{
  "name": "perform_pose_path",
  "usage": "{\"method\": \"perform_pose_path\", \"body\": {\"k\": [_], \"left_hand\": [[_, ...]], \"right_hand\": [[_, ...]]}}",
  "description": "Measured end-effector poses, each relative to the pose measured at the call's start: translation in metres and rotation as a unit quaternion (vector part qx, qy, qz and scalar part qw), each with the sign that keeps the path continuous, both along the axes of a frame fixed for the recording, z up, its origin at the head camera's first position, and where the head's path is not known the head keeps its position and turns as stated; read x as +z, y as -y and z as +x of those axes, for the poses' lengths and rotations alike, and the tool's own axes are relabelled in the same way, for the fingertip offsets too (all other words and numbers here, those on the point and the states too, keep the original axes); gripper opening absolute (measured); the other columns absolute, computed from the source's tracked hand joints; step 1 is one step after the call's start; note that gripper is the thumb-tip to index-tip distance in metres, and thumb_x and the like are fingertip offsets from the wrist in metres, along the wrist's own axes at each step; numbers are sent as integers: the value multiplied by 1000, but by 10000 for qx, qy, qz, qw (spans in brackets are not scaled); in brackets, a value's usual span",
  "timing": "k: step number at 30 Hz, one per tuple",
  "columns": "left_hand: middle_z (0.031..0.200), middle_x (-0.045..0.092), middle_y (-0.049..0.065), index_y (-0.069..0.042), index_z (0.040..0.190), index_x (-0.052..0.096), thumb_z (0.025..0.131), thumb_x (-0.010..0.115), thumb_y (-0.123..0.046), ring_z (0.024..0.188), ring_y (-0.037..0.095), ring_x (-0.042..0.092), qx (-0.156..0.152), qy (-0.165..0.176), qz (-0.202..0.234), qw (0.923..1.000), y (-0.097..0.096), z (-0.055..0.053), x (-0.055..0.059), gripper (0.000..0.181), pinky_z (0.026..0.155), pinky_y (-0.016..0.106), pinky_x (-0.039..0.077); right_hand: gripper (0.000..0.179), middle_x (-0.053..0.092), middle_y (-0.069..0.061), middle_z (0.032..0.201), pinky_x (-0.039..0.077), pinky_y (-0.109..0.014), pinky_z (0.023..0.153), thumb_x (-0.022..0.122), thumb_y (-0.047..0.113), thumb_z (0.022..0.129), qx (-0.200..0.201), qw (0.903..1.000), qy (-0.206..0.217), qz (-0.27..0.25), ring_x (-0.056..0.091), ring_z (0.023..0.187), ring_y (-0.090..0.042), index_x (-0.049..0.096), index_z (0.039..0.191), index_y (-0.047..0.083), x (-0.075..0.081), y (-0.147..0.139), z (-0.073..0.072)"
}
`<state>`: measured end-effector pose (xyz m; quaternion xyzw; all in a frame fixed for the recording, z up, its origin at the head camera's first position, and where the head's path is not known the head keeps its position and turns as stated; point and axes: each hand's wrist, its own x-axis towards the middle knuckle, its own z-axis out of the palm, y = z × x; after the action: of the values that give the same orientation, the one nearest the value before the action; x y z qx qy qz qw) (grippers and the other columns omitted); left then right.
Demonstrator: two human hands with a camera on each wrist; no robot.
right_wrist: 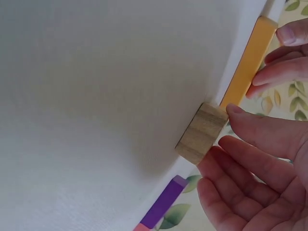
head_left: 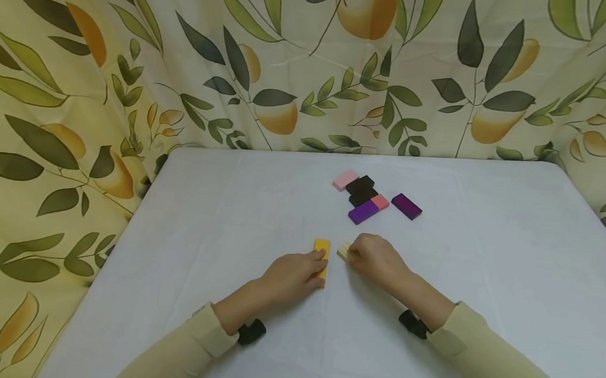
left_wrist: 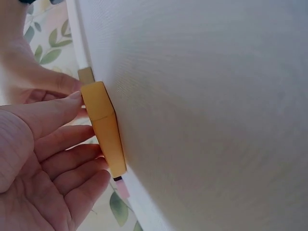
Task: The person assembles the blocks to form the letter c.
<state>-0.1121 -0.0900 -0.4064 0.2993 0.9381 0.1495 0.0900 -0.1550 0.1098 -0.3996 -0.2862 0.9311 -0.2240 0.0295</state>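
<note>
My left hand [head_left: 293,274] holds a long yellow block [head_left: 322,246] on the white table, the thumb at its near end and fingertips along it. In the left wrist view the same yellow block [left_wrist: 109,139] lies flat, with the fingertips against its side. To its right, my right hand [head_left: 378,257] pinches a pale wooden block [head_left: 344,251] between thumb and fingers. The grain of this wooden block [right_wrist: 202,132] shows in the right wrist view. In the head view a small gap separates the two blocks, and the right fingers hide part of the wooden one.
Farther back on the table [head_left: 227,207] lie a light pink block [head_left: 344,180], very dark blocks [head_left: 362,194], a purple block [head_left: 363,212] and a coral block [head_left: 380,201], grouped closely. A dark purple block [head_left: 406,206] sits apart at their right. Behind hangs a leaf-patterned cloth [head_left: 291,63].
</note>
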Motion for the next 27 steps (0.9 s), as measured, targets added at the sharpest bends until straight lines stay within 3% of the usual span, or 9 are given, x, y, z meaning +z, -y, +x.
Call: {"method": "perform_pose_path", "body": {"k": [15, 27], "left_hand": [[137, 43, 8, -5, 128, 55, 91, 58, -29, 125, 17, 40, 170, 82, -62, 9998, -2, 3, -1, 44, 98, 32, 37], [137, 44, 9, -6, 127, 55, 91, 58, -29, 123, 19, 43, 182, 31, -18, 9998, -2, 2, -3, 44, 96, 32, 38]], "right_hand": [[15, 63, -4, 82, 51, -33, 71, 74, 0, 73, 84, 9993, 343, -145, 57, 74, -15, 70, 87, -1, 2, -6, 35], [16, 59, 0, 79, 49, -26, 63, 77, 3, 70, 318, 9991, 266, -60, 53, 68, -10, 70, 84, 0, 1, 1, 57]]}}
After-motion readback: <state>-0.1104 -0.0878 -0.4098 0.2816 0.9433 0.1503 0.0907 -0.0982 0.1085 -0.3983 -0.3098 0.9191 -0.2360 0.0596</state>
